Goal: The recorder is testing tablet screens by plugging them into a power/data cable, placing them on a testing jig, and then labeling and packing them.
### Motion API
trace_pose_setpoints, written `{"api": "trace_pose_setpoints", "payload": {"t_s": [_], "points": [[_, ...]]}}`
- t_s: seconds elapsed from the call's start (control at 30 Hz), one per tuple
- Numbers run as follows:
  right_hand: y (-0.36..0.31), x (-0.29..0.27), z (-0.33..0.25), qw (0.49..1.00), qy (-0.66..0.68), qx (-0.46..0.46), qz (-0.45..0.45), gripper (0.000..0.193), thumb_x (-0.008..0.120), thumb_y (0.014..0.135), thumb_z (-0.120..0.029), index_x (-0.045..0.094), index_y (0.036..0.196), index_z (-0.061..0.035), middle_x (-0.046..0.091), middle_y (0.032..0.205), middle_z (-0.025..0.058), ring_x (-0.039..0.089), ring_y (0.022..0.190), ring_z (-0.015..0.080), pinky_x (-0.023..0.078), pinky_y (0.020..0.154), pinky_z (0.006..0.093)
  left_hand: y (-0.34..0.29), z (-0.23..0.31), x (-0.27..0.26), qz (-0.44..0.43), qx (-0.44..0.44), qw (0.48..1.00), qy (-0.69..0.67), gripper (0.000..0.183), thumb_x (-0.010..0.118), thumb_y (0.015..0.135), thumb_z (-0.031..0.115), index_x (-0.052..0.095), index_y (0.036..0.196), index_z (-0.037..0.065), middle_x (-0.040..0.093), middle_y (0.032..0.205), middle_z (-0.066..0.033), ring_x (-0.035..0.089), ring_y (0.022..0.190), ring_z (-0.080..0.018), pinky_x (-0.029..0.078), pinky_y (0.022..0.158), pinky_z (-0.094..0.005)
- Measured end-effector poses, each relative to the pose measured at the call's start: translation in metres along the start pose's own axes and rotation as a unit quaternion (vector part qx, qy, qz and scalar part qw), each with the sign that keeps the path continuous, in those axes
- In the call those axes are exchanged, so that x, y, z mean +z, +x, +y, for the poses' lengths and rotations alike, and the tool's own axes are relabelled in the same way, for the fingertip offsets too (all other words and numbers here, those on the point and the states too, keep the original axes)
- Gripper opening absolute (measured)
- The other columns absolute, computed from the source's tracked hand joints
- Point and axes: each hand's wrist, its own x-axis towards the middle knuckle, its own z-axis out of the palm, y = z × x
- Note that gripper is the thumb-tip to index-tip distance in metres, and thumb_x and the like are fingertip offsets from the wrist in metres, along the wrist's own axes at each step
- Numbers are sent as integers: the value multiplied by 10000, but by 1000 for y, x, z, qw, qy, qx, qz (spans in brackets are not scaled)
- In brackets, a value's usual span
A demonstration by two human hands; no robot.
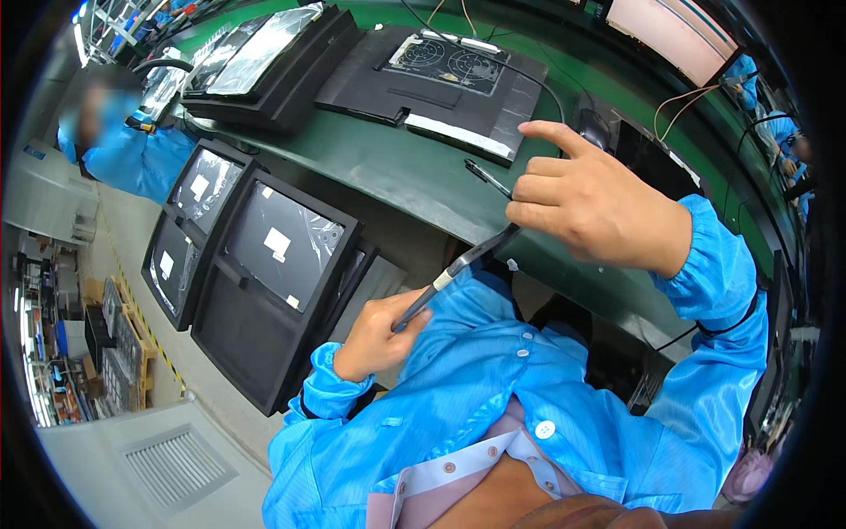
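A dark, narrow cable-like strip [467, 258] with a white band runs slantwise between my hands, above my lap. My left hand [379, 337] is closed round its lower end, thumb on top. The curled fingers of my right hand [595, 198] grip its upper end, while the index finger points out to the left. From those fingers juts a slim black pen-like piece [487, 178] with a shiny tip, over the bench edge. Whether it joins the strip is hidden by the hand.
On the green bench [388, 163] lies a black flat panel [361, 88], with a film-covered stack [264, 66] to its left and a black mouse [592, 123] to its right. Black trays with film-wrapped panels [286, 242] stand left of me. A co-worker in a blue sleeve [141, 163] is at far left.
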Motion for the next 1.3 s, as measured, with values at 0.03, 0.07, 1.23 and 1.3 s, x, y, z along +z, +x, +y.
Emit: {"api": "trace_pose_setpoints", "payload": {"t_s": [0.03,0.07,1.23,1.3], "points": [[-1,1,1,1000,15,-5,19,247,677,725,-16,635,965,-52,541,801,50,604,824,224,365,1135,578,-1,-3,1,-20,-11,1000,1,335,689,891,19,662,1223,-18,687,895,-201,652,685,-293,514,641,-348],[-1,2,2,999,30,0,18,259,675,720,-7,636,972,-57,548,808,46,610,838,228,359,1138,581,-1,-5,3,-22,-20,1000,-1,335,689,891,19,662,1223,-18,687,895,-201,652,685,-293,514,641,-348],[64,160,119,232,700,456,498,214,501,1064,-178,573,1194,-24,674,1140,122,674,1047,252,506,1012,545,287,-79,-102,137,-29,947,289,1194,835,654,668,345,1540,35,242,1592,-296,229,1494,-419,135,1231,-529],[55,150,121,273,693,455,488,298,545,1046,-243,564,1209,6,672,1103,136,683,972,242,560,924,483,293,-83,-102,126,-29,942,310,1156,836,646,672,405,1517,47,265,1584,-296,238,1492,-416,116,1232,-529]]}}
